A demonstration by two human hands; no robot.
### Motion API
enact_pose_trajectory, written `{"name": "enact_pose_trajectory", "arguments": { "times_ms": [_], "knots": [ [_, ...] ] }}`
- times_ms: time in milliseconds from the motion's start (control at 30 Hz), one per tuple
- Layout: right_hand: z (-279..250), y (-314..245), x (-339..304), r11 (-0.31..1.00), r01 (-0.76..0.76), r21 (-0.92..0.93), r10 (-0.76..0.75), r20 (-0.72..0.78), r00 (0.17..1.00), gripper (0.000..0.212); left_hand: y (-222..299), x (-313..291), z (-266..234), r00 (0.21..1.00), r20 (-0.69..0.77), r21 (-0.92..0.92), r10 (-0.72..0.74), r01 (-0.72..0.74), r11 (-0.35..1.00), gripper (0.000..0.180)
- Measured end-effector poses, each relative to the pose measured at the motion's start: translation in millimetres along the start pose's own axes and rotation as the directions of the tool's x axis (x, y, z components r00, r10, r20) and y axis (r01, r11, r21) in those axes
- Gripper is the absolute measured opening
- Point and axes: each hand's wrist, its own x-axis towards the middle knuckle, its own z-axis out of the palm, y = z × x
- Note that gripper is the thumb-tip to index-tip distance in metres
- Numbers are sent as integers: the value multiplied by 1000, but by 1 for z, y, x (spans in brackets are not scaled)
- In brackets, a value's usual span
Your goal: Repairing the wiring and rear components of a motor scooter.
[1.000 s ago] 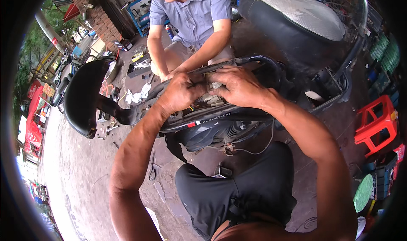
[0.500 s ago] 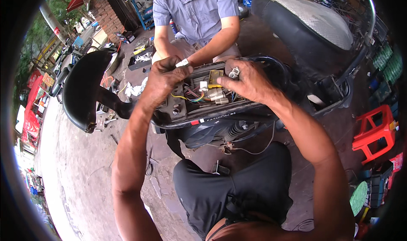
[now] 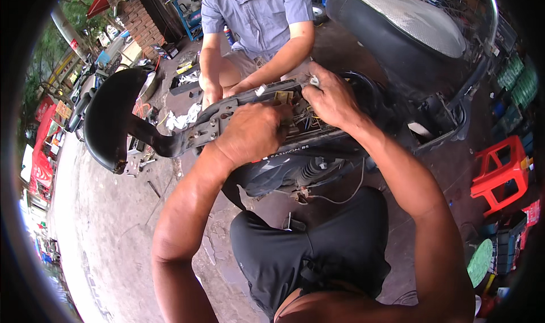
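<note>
An opened scooter body (image 3: 267, 175) lies across in front of me, its long compartment holding a tangle of wires (image 3: 308, 120). Over the near side of that compartment, my left hand (image 3: 252, 131) is curled, and its fingertips are hidden among the wiring. My right hand (image 3: 334, 99) pinches a small white connector (image 3: 314, 80) between thumb and fingers above the compartment's far side. Another white connector (image 3: 260, 90) rests at the far rim. A yellowish block (image 3: 284, 96) sits inside, just beyond my left hand.
A person in a blue shirt (image 3: 255, 22) crouches opposite, hands low behind the scooter. A black curved part (image 3: 113, 118) juts out at the left. The scooter seat (image 3: 397, 33) is raised at the upper right. A red stool (image 3: 502, 175) stands at the right.
My left hand has let go of a white connector at the far rim and come nearer, down into the wiring. The other person's hands have moved left. My right hand keeps its connector.
</note>
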Motion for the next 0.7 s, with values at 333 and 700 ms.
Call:
{"name": "enact_pose_trajectory", "arguments": {
  "times_ms": [333,700],
  "knots": [
    [4,15,3,985,-31,169,35,-22,999,26,-17,10,-9,981,186,331,-60,-5,944,26],
    [10,10,1,911,403,88,-412,153,898,28,-55,0,1,983,125,-545,-138,184,818,26]
  ]
}}
